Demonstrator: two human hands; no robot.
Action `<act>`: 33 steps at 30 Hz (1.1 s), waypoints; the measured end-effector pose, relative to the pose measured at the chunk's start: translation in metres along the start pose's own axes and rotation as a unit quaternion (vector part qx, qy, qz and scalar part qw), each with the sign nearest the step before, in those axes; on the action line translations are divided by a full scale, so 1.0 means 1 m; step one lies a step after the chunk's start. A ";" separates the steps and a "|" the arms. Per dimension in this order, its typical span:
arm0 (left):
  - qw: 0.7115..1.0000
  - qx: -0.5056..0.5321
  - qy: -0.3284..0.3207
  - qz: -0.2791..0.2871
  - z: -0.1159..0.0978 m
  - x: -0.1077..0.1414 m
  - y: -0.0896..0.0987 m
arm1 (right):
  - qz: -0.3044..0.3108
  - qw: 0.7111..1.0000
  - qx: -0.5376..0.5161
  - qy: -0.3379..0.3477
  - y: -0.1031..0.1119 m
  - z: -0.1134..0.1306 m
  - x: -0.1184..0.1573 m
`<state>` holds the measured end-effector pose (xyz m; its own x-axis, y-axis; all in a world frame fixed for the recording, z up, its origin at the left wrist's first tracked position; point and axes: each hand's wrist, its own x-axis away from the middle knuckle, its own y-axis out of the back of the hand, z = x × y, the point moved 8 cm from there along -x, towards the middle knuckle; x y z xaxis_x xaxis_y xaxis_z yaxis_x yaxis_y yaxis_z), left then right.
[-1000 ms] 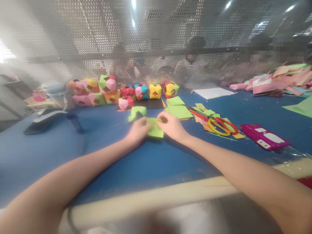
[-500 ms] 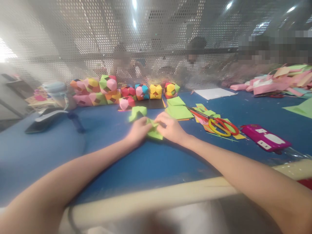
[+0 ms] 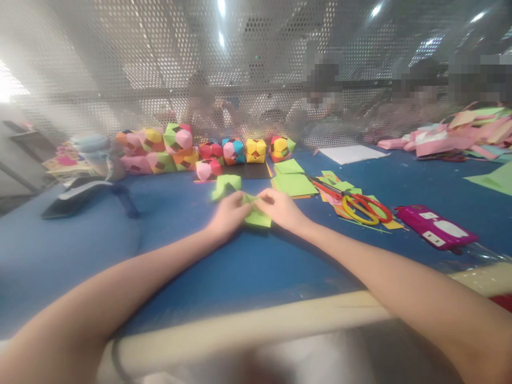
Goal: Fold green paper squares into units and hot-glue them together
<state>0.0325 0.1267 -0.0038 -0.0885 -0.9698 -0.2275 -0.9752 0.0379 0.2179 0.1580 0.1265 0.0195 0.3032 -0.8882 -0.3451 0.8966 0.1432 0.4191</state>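
Note:
Between my two hands is a piece of light green paper [image 3: 258,217], partly folded, over the blue table. My left hand [image 3: 230,214] pinches its left side, and my right hand [image 3: 278,208] pinches its upper right edge. Fingers hide much of the fold. Just beyond my left hand lies another green folded paper piece [image 3: 226,185]. Past my right hand is a stack of green paper squares [image 3: 294,184]. Farther right, scissors with red and yellow handles [image 3: 362,208] rest on scattered paper scraps [image 3: 330,194].
Colourful folded paper balls [image 3: 176,146] line the table's back, before a perforated metal screen [image 3: 256,64]; people are behind it. At right are a purple pouch [image 3: 436,226] and a heap of paper strips [image 3: 460,133]. A dark object with a grey strap [image 3: 76,194] lies left.
The green paper between my hands has turned slightly, and its lower edge has shifted a little to the right. Both hands keep nearly the same place.

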 end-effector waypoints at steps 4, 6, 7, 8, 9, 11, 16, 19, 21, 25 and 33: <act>1.000 0.000 -0.002 -0.005 -0.002 0.001 0.000 | -0.013 1.000 0.001 0.009 0.002 0.001 0.000; 1.000 0.009 0.002 -0.004 -0.003 0.001 -0.001 | -0.017 1.000 0.000 0.019 0.003 0.002 0.000; 1.000 0.013 0.005 -0.001 -0.003 0.002 -0.002 | -0.019 1.000 0.001 0.022 0.003 0.002 0.000; 1.000 0.015 0.007 0.004 -0.004 0.003 -0.003 | -0.022 0.999 0.001 0.023 0.004 0.002 0.000; 1.000 0.017 0.009 0.010 -0.004 0.003 -0.004 | -0.026 0.999 0.001 0.023 0.004 0.002 -0.001; 1.000 0.016 0.009 0.019 -0.004 0.004 -0.005 | -0.029 0.999 -0.002 0.019 0.005 0.002 0.000; 0.999 -0.018 0.008 0.038 0.001 0.002 -0.005 | -0.004 0.999 0.003 0.031 0.003 0.006 0.002; 0.998 -0.036 0.007 0.045 0.002 0.000 -0.005 | 0.004 0.999 0.022 0.045 0.004 0.008 0.001; 0.998 -0.030 0.010 0.054 0.002 0.001 -0.007 | -0.001 0.998 0.040 0.049 0.005 0.007 0.000; 0.998 -0.002 0.015 0.060 0.000 0.002 -0.011 | -0.019 0.996 0.055 0.062 0.008 0.007 -0.002; 0.994 -0.054 0.029 0.088 0.007 0.001 -0.013 | -0.021 0.992 0.068 0.106 0.011 0.018 0.001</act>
<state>0.0432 0.1273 -0.0136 -0.2401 -0.9630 -0.1223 -0.9180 0.1842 0.3512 0.1625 0.1198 0.0390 0.3406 -0.7782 -0.5276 0.8627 0.0355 0.5044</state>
